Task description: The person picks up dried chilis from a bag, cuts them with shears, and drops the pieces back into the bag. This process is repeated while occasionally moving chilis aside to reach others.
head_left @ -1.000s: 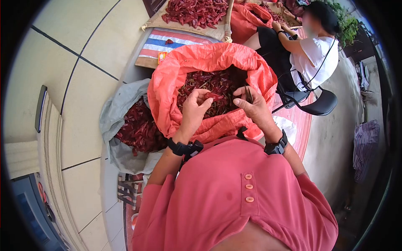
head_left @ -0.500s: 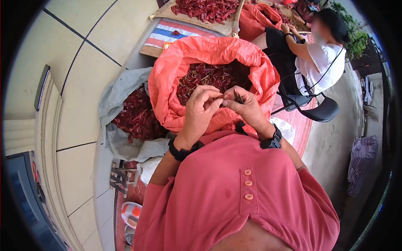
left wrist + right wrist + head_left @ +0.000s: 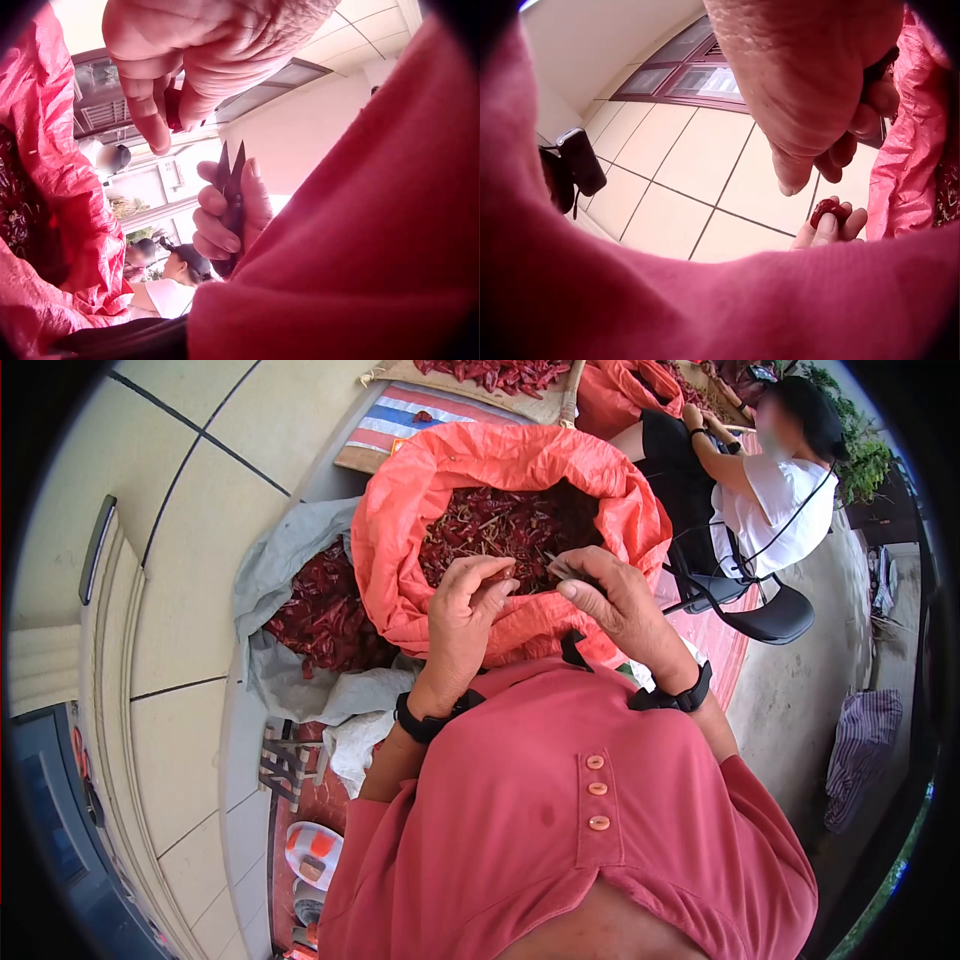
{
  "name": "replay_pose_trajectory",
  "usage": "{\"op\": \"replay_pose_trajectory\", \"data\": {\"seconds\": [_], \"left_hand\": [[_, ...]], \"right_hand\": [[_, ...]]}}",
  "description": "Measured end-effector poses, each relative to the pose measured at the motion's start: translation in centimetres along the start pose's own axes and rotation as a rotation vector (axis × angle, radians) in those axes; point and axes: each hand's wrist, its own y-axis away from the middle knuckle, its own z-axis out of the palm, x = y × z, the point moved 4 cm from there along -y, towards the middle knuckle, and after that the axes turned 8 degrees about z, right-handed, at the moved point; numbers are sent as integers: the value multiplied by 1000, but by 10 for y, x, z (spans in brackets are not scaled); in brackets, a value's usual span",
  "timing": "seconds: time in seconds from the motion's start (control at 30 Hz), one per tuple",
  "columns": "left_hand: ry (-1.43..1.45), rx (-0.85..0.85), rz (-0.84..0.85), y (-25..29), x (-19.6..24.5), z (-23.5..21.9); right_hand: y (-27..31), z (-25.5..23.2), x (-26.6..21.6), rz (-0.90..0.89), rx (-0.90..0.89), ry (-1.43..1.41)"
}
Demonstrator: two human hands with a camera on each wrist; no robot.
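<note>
By the left grip (image 3: 462, 618) a red piece (image 3: 823, 208), perhaps chili, was pinched; by the right grip (image 3: 630, 607), at three o'clock, snips (image 3: 236, 202) were held, blades (image 3: 238, 166) seemingly free for cutting.

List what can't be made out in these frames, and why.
Snips, handles: left wrist view, partly covered by the right hand.
Red chili piece, full shape: left wrist view, covered by the left hand.
Red sack, base: head view, behind its own rim and the pink shirt.
Far chili heap: head view, cut by the top edge.
</note>
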Motion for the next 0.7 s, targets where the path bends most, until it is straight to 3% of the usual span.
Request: {"op": "replay_pose_trajectory", "data": {"seconds": [0.13, 0.23, 0.7], "left_hand": [[53, -47, -122, 3, 9, -1], [-39, -76, -4, 5, 12, -1], [-8, -163, -69, 10, 11, -6]], "right_hand": [[3, 3, -15, -69, -48, 149], [2, 8, -15, -74, -60, 188], [4, 14, -14, -112, -40, 261]]}}
